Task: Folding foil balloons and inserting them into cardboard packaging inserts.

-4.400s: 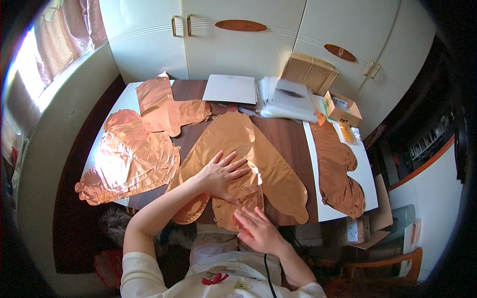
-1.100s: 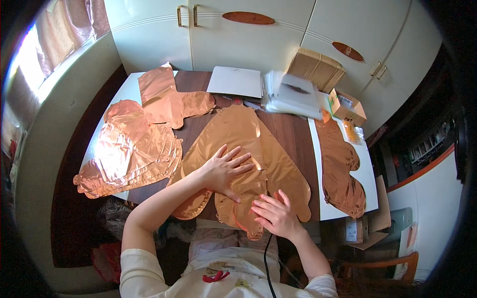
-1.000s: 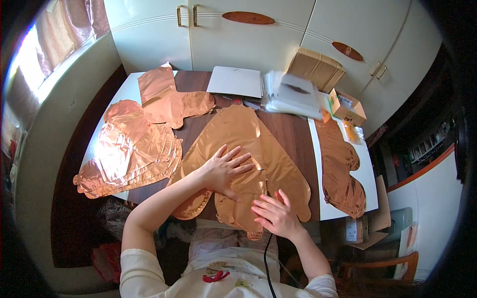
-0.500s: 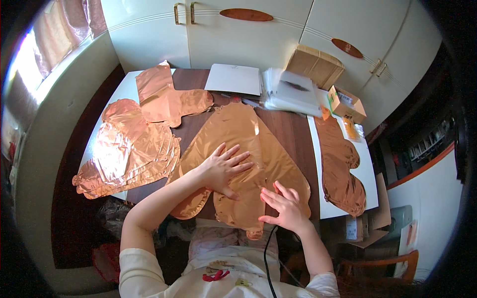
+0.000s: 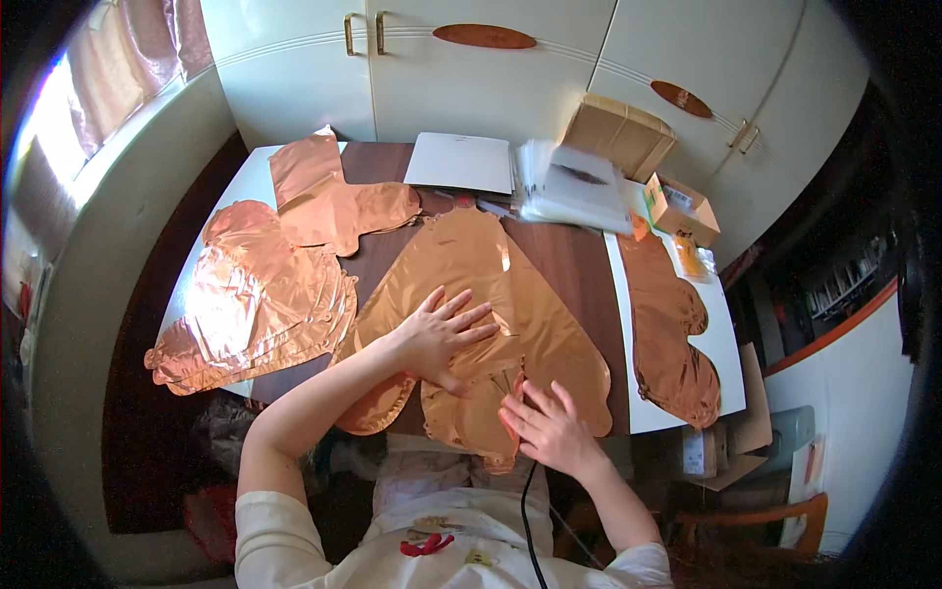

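Note:
A flat, deflated copper-coloured foil balloon, narrow at the far end and broad at the near end, lies in front of me. My left hand is pressed on its middle, palm down with fingers spread. Close to the near edge, my right hand has its fingers stretched out and apart, their tips against the raised, creased foil of an inner leg. Part of that foil is hidden behind the right fingers. No other object shows in either hand.
Stacked copper foil balloons lie at left, another stack at right on a white board. At the back are a white folder, clear plastic bags, a cardboard box and a small open box. A black cable hangs before me.
My right hand has moved slightly left and toward me, and the foil beside its fingers is now lifted and creased. My left hand has stayed in place.

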Tool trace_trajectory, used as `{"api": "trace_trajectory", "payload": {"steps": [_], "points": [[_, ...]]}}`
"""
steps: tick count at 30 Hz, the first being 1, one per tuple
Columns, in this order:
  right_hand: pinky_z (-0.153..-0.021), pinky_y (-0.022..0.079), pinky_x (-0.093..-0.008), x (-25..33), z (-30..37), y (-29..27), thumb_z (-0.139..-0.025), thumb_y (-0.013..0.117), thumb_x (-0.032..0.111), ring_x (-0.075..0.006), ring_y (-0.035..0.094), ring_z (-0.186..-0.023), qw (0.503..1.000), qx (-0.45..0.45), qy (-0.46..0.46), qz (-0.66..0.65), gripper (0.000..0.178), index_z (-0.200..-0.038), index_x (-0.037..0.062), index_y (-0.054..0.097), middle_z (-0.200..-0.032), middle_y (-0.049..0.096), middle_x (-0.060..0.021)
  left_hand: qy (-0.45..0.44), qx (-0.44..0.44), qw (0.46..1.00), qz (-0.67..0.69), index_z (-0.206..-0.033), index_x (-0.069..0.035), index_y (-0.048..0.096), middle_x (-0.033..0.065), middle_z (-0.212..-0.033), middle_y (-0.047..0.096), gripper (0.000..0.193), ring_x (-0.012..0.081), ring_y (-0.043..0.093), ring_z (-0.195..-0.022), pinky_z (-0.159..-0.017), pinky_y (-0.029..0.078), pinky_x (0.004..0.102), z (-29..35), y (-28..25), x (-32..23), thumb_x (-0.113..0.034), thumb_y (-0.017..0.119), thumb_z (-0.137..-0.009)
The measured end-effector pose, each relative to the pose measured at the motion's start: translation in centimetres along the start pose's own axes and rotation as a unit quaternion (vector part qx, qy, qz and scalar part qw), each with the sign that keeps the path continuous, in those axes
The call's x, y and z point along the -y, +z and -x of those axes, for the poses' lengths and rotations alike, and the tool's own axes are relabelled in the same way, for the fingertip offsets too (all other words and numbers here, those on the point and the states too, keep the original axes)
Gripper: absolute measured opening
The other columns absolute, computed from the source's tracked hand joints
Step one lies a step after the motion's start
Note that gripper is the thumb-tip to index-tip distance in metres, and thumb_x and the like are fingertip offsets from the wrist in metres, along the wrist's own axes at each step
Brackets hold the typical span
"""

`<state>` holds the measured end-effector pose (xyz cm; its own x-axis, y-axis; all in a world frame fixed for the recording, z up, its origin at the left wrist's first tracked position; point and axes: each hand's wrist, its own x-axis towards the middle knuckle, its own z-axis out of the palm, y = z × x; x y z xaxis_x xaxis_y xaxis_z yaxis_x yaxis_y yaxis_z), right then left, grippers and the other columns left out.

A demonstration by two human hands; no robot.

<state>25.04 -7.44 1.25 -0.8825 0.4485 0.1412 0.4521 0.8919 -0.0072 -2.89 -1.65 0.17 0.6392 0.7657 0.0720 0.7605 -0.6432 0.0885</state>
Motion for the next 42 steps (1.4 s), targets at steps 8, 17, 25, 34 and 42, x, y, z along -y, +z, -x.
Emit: {"api": "trace_trajectory", "payload": {"steps": [8, 17, 25, 34, 42], "points": [[-0.100, 0.031, -0.0455, 1.4, 2.0, 2.2, -0.077, 0.063, 0.023, -0.0166, 0.049, -0.117, 0.989, -0.143, -0.027, -0.004, 0.029, -0.106, 0.0213, 0.065, -0.115, 0.060, 0.0072, -0.003, 0.011, 1.000, 0.001, -0.141, -0.021, 0.027, 0.0107, -0.146, 0.024, 0.109, 0.0374, 0.017, -0.135, -0.106, 0.012, 0.0577, -0.2, -0.3, 0.0, -0.078, 0.058, -0.054], [-0.105, 0.026, -0.0458, -3.8, -0.2, 0.1, -0.087, 0.049, 0.048, -0.0249, 0.042, -0.124, 0.984, -0.124, 0.050, -0.114, 0.057, -0.127, 0.0068, 0.048, -0.131, 0.048, -0.0096, -0.006, 0.025, 0.999, -0.041, -0.142, -0.021, 0.026, 0.0100, -0.147, 0.023, 0.101, 0.0340, 0.016, -0.136, -0.107, 0.014, 0.0557, -0.4, -0.8, -0.4, -0.074, 0.054, -0.061], [-0.108, 0.016, -0.0509, -5.8, -1.3, 2.2, -0.087, 0.035, 0.061, -0.0262, 0.026, -0.133, 0.993, 0.002, 0.116, -0.035, 0.065, -0.138, 0.0223, 0.033, -0.143, 0.032, -0.0048, -0.007, 0.041, 0.998, -0.037, -0.142, -0.021, 0.024, 0.0101, -0.148, 0.021, 0.100, 0.0346, 0.016, -0.136, -0.107, 0.013, 0.0549, 0.0, -1.1, -0.9, -0.075, 0.052, -0.062], [-0.109, 0.013, -0.0519, -5.7, 0.5, 1.6, -0.086, 0.035, 0.063, -0.0245, 0.023, -0.135, 0.990, 0.034, 0.136, -0.016, 0.066, -0.140, 0.0251, 0.029, -0.145, 0.028, -0.0020, -0.012, 0.021, 0.999, -0.031, -0.141, -0.019, 0.028, 0.0118, -0.146, 0.024, 0.098, 0.0360, 0.017, -0.136, -0.107, 0.013, 0.0555, 0.0, -0.6, -2.0, -0.074, 0.052, -0.064], [-0.108, 0.017, -0.0518, -7.0, 1.9, 0.8, -0.087, 0.038, 0.059, -0.0267, 0.026, -0.133, 0.991, 0.017, 0.135, -0.017, 0.063, -0.138, 0.0222, 0.033, -0.144, 0.031, -0.0046, -0.008, 0.024, 0.999, -0.033, -0.141, -0.018, 0.028, 0.0126, -0.146, 0.024, 0.098, 0.0368, 0.017, -0.135, -0.106, 0.014, 0.0566, -0.2, -0.7, -2.3, -0.074, 0.052, -0.065]]}}
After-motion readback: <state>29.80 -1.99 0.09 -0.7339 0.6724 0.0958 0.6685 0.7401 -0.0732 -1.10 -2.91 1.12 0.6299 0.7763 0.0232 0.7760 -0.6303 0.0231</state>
